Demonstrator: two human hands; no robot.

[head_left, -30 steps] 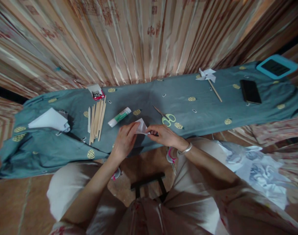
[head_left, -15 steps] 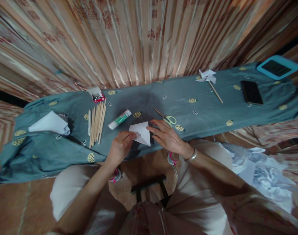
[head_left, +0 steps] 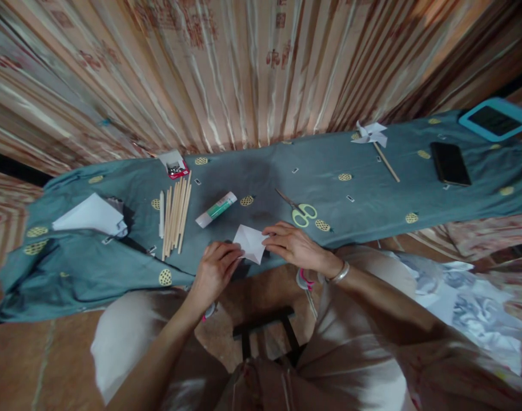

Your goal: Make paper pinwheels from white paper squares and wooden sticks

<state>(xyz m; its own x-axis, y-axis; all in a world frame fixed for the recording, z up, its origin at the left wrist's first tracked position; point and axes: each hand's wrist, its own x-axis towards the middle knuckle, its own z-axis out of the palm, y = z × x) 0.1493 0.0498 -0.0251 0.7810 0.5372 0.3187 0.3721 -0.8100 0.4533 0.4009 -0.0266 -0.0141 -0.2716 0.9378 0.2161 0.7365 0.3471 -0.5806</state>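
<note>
A small piece of white paper [head_left: 251, 244] with creases is held between my two hands near the table's front edge. My left hand [head_left: 216, 268] pinches its left corner between thumb and fingers. On the opposite side my right hand [head_left: 293, 244] grips the right corner; a bracelet circles that wrist. Just beyond the paper lie a glue stick [head_left: 216, 209], to the left, and scissors [head_left: 298, 210] with light green handles, to the right. The scissors' handles rest just above my right hand.
Several wooden sticks [head_left: 176, 216], a small box [head_left: 175, 165] of metal bits and folded white paper [head_left: 92, 215] lie left on the teal cloth [head_left: 261, 171]. Right are a paper pinwheel [head_left: 372, 135], a phone [head_left: 450, 164] and a blue-framed device [head_left: 496, 119]. Curtains hang behind.
My right hand has closed on the paper's right corner, where its fingers were spread before. The paper is turned and now looks smaller. The whole view has shifted slightly.
</note>
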